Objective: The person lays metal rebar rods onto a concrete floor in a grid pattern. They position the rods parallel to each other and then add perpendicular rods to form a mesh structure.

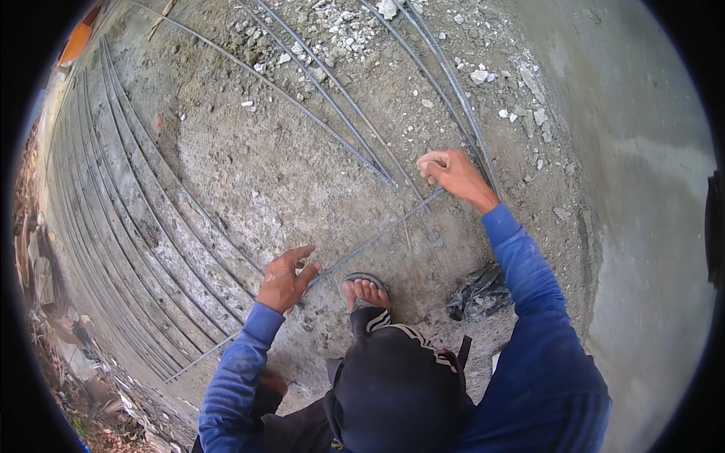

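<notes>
We look down on a broad stretch of rough grey-brown ground, with a smooth grey concrete surface along its right side. On the left, a fan of long, thin grey metal rods bends through the fisheye view. Farther up, more grey metal rods slant down toward the right hand. Across the near ends of the left rods runs a single thin grey crosswise rod, rising from lower left to upper right between our two hands.

Our arms reach in wearing dusty blue sleeves. The left hand is open, thumb and forefinger spread, over the crosswise rod's middle stretch, which it partly hides. The right hand is loosely curled just above that rod's upper-right end; we cannot tell whether it grips anything.

Below the right hand lies a crumpled piece of black plastic. Our sandalled foot stands just below the crosswise rod, between the hands. Whitish stone chips lie scattered near the top.
</notes>
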Demonstrator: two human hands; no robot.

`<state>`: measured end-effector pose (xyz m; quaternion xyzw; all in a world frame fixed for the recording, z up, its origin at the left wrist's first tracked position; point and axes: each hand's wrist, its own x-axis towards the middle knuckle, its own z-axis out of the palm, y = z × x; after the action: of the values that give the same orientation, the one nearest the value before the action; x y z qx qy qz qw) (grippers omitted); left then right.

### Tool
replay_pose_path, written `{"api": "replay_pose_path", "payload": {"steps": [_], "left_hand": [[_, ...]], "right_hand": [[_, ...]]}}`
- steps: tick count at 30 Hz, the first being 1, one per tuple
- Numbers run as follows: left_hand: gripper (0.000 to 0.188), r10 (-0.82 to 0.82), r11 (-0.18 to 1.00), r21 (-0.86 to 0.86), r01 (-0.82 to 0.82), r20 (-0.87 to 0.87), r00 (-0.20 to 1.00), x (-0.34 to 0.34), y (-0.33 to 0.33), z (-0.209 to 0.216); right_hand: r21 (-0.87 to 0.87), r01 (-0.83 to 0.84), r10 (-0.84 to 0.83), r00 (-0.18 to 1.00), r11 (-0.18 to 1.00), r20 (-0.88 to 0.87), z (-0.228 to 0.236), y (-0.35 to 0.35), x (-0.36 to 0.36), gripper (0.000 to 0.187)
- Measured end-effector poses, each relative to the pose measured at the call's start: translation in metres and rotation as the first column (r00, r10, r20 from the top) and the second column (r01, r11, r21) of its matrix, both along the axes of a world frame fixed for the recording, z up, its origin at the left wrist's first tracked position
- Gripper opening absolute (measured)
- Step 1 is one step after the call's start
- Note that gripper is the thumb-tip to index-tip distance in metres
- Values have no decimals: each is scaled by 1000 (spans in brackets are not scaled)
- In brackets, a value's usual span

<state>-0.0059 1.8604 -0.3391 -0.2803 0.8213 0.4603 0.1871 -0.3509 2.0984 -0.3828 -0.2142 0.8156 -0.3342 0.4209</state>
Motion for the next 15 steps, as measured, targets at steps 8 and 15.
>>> {"api": "replay_pose_path", "payload": {"steps": [8,15], "left_hand": [[38,-94,981,-179,77,-87,992,20,44,-31],[32,-52,982,-188,32,-102,993,38,53,-41]], "right_hand": [[138,-155,187,945,978,-267,10,-6,13,29],[129,-71,108,945,989,-308,9,15,31,28]]}}
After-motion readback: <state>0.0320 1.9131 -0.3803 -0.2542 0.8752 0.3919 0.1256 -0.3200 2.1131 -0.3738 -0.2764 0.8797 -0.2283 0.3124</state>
